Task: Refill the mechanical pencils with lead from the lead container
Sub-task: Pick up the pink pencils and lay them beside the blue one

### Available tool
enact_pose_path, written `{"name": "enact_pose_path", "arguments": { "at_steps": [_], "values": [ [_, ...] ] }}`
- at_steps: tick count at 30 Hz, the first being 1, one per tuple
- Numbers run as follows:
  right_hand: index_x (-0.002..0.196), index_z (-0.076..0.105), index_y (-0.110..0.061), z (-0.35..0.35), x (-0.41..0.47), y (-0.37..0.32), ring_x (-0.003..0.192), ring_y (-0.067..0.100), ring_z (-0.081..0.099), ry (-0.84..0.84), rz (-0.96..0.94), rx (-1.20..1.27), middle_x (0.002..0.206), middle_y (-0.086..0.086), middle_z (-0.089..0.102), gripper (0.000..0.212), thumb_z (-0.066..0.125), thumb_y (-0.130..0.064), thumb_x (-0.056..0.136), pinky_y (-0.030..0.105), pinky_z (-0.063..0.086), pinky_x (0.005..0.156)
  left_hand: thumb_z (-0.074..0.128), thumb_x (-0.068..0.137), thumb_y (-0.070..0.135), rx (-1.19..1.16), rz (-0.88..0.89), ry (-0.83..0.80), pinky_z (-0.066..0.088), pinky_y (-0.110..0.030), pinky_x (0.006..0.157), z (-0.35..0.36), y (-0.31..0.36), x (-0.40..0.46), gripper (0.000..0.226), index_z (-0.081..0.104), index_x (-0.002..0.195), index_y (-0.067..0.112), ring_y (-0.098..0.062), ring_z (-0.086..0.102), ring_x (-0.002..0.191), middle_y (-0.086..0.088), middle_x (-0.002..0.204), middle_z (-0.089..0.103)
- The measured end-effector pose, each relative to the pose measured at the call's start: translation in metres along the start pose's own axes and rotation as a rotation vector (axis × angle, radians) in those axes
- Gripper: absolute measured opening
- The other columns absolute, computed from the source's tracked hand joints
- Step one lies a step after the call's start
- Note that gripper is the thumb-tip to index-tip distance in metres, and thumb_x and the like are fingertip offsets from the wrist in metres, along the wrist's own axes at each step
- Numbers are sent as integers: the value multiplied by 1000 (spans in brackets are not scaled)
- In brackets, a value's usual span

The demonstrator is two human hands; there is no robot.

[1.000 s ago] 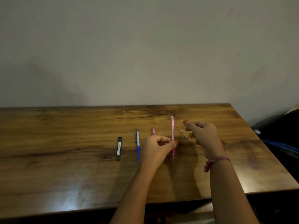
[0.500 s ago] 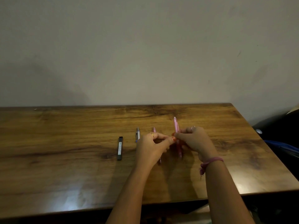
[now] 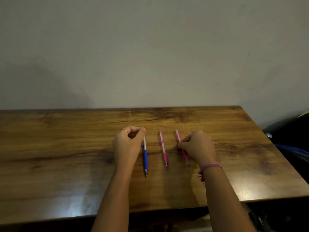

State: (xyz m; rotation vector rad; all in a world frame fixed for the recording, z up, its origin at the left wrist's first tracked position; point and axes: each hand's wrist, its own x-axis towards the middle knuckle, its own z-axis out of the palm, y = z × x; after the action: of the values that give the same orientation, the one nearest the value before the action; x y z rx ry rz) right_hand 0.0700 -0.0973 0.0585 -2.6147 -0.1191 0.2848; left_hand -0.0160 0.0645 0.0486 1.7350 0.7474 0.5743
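Mechanical pencils (image 3: 163,149) between hands (image 3: 127,144), tabletop (image 3: 66,148).

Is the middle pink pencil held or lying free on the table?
Lying free. The middle pink pencil lies flat on the table, apart from both hands; the right hand grips the other pink pencil.

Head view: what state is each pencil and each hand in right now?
Blue pencil: lying flat on the table, untouched.
Middle pink pencil: lying flat, untouched.
Right pink pencil: low over the table, pinched.
Left hand: fingers curled, contents hidden.
Right hand: pinching the right pink pencil.
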Motion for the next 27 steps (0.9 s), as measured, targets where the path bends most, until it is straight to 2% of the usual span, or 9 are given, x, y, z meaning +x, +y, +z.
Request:
{"name": "enact_pose_path", "arguments": {
  "at_steps": [3,6,9,13,15,17,19,23,27],
  "values": [
    [85,73,-16,0,-1,-1,72,10,62,26,-7,-32,77,-1,67,14,74,-30,84,25,54,62,68,85,27,113,47,69,38,-13,56,-14,-8,9,6,65,88,24,0,57,72,13,79,62],
    [86,71,-16,-2,-3,-2,66,8,59,26,-12,-63,75,-1,65,16,72,-31,85,20,44,51,68,86,25,237,25,78,36,-13,56,-24,-18,15,19,63,102,17,-2,54,75,4,95,63],
    [82,66,-16,-7,-6,-5,63,8,58,81,-29,-67,72,-1,64,18,68,-34,88,20,43,50,69,86,27,343,-60,2,32,-13,53,-28,-24,17,41,57,121,10,-4,50,75,-5,112,62],
    [97,71,-20,-7,-10,-16,69,2,59,242,-158,52,78,-8,64,17,65,-34,91,18,48,56,68,87,22,426,-108,-111,35,-15,53,-27,-27,17,45,53,127,10,-4,49,71,-3,105,61],
    [101,70,-22,1,-14,-24,68,-5,55,254,-232,145,76,-17,59,15,64,-32,92,10,43,55,67,87,18,439,-109,-123,38,-17,56,-27,-26,18,40,54,125,11,-4,51,72,-1,100,61],
    [103,70,-24,13,-18,-32,71,-8,55,219,-296,242,73,-22,55,14,63,-30,92,10,45,60,67,87,17,424,-100,-135,42,-19,64,-28,-25,17,37,56,122,12,-8,55,81,-3,106,63],
    [102,70,-27,24,-21,-41,78,-5,58,143,-338,371,78,-22,59,12,63,-29,92,14,52,69,67,86,17,378,-30,-132,43,-18,68,-29,-24,16,34,58,119,12,-10,57,87,-2,106,63],
    [102,65,-32,40,-31,-61,86,0,63,-31,-321,639,92,-14,66,9,62,-31,93,12,47,62,68,85,17,343,233,-88,44,-12,65,-28,-15,11,32,61,116,16,-3,57,82,5,99,61],
    [88,61,-36,45,-37,-71,72,-2,66,-76,-286,829,82,-8,69,10,62,-27,93,15,53,58,70,82,19,303,465,-76,45,-6,67,-30,-10,9,30,66,111,15,1,55,78,9,94,57]
  ]
}}
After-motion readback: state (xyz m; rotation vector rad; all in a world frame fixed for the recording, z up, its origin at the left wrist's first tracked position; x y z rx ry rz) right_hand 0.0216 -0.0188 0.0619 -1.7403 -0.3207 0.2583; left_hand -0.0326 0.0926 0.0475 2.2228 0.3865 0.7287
